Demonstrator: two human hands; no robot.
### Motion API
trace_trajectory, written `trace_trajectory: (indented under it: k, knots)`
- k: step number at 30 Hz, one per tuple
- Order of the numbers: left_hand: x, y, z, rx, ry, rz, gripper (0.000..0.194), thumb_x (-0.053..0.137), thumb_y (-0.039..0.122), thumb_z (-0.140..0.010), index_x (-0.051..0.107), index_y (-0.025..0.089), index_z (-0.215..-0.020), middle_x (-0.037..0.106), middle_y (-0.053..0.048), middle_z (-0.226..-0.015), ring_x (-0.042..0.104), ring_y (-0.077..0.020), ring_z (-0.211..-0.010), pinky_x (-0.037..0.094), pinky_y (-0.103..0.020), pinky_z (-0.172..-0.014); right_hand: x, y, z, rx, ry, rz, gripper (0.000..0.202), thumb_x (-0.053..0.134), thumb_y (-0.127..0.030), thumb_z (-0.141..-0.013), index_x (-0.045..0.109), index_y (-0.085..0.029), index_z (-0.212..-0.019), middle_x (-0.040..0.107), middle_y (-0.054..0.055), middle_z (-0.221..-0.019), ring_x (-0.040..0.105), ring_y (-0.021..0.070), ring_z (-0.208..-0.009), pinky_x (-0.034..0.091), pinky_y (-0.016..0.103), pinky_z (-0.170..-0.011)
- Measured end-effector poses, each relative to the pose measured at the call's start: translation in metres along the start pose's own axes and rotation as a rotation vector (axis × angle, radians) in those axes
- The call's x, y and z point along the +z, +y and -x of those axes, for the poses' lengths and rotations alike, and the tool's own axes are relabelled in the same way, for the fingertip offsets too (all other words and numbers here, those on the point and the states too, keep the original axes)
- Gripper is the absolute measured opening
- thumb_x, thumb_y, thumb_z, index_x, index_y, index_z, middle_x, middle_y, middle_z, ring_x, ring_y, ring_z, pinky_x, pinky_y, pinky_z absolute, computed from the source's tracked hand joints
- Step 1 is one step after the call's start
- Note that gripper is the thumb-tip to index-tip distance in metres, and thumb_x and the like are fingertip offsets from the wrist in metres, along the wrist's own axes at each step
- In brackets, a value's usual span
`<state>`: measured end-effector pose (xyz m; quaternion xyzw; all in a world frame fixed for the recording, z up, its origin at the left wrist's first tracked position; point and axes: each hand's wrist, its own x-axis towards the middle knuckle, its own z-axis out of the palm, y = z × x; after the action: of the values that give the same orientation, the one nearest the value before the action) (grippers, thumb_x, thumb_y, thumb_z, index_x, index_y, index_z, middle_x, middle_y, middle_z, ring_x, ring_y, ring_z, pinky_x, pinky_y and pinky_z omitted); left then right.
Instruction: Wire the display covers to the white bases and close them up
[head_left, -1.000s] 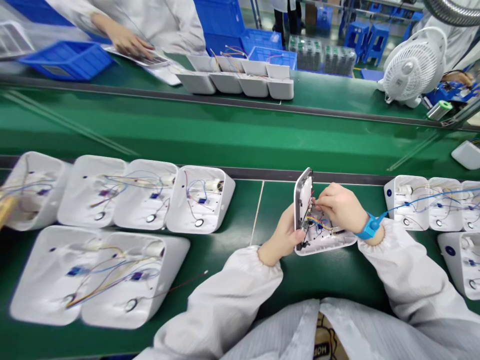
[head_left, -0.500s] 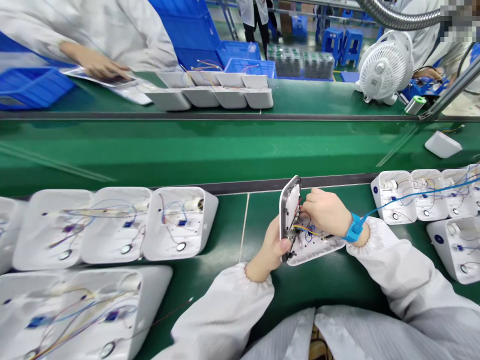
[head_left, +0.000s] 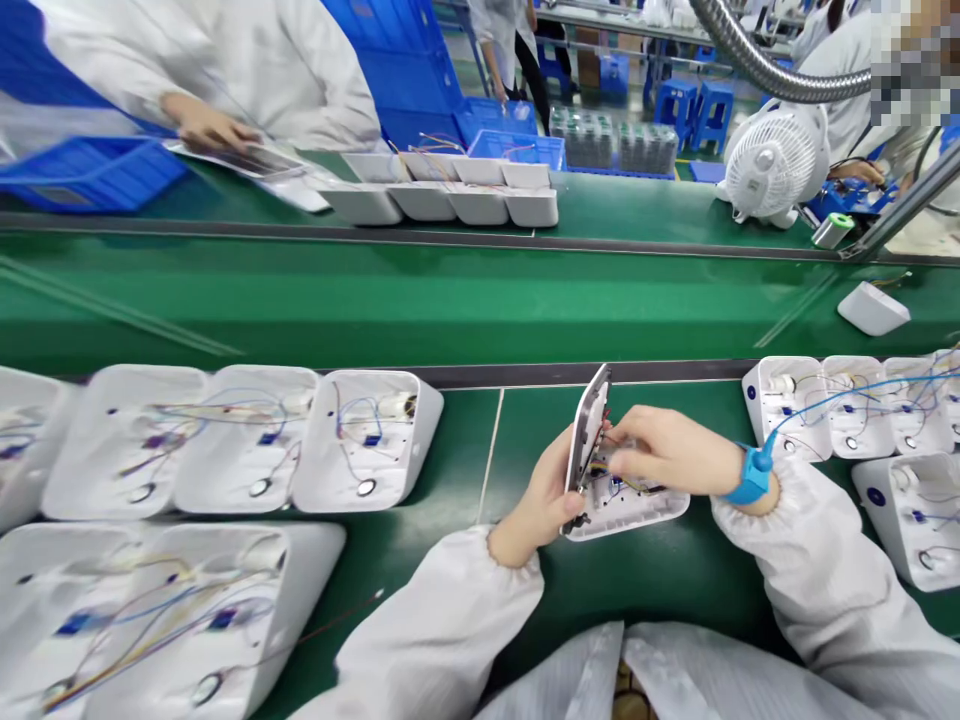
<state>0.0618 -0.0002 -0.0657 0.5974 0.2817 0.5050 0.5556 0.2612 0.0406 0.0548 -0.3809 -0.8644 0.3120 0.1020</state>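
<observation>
My left hand [head_left: 541,500] grips a flat panel [head_left: 588,425] with a dark edge, thumb on its near lower corner, and holds it upright. Just right of the panel, a white housing [head_left: 637,515] with coloured wires and small parts inside rests on the green table. My right hand [head_left: 656,450], with a blue wrist strap [head_left: 752,475], is over the housing with its fingertips near the panel's inner face and the wires. Its thumb and fingers look bent toward each other; what they pinch, if anything, is too small to make out.
Open white housings [head_left: 360,440] with wires fill the left side, and more [head_left: 791,405] stand at the right. Beyond the green divider [head_left: 480,300] are a fan [head_left: 776,160], blue crates [head_left: 94,175] and a person's hand [head_left: 214,125]. A blue cord [head_left: 832,395] runs from my wrist strap.
My right hand has shifted slightly, with its fingers more spread over the housing. The panel is still in my left hand, and the whole view has moved a little.
</observation>
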Motion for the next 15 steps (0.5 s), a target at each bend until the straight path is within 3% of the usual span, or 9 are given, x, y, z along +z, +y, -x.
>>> trace_trajectory:
  k: [3,5,6,11,15]
  knots:
    - [0.003,0.01,-0.004,0.039,0.005,-0.01,0.089,0.061,0.077,-0.077,0.049,0.022,-0.146,0.05,-0.015,-0.147,0.049,-0.0367,-0.135,0.037,-0.054,-0.117,0.003,-0.001,0.001,0.026,-0.026,-0.061,0.021,0.079,-0.029,-0.078,0.069,-0.016,-0.092,0.06,0.003,-0.088,0.057,0.0155,-0.082,0.045,0.028,-0.075]
    - [0.005,0.017,-0.007,0.064,-0.017,-0.028,0.092,0.063,0.075,-0.077,0.044,0.023,-0.15,0.048,-0.015,-0.149,0.047,-0.0362,-0.137,0.036,-0.053,-0.118,0.006,0.002,0.001,0.035,-0.005,-0.11,0.006,0.072,-0.014,-0.081,0.071,-0.017,-0.086,0.06,0.002,-0.086,0.056,0.0137,-0.081,0.046,0.026,-0.077]
    - [0.005,0.02,-0.008,0.079,-0.034,-0.038,0.093,0.064,0.074,-0.077,0.041,0.024,-0.153,0.047,-0.014,-0.15,0.047,-0.0358,-0.138,0.035,-0.052,-0.119,0.006,0.004,0.001,0.042,0.002,-0.147,0.007,0.069,-0.011,-0.082,0.072,-0.018,-0.085,0.06,0.002,-0.087,0.056,0.0125,-0.079,0.046,0.026,-0.076]
    - [0.005,0.022,-0.013,0.144,-0.061,-0.064,0.094,0.065,0.071,-0.079,0.035,0.027,-0.156,0.045,-0.013,-0.153,0.046,-0.0344,-0.139,0.031,-0.051,-0.121,0.005,0.012,0.003,0.103,-0.041,-0.319,0.009,0.068,-0.016,-0.086,0.076,-0.018,-0.09,0.066,0.002,-0.087,0.061,0.0107,-0.072,0.049,0.024,-0.07]
    - [0.004,0.02,-0.013,0.142,-0.072,-0.053,0.097,0.066,0.071,-0.077,0.036,0.023,-0.156,0.046,-0.016,-0.152,0.046,-0.0362,-0.139,0.032,-0.052,-0.121,0.007,0.01,0.003,0.12,-0.075,-0.207,0.01,0.067,-0.015,-0.086,0.077,-0.018,-0.088,0.072,-0.001,-0.077,0.062,0.0105,-0.065,0.045,0.023,-0.065]
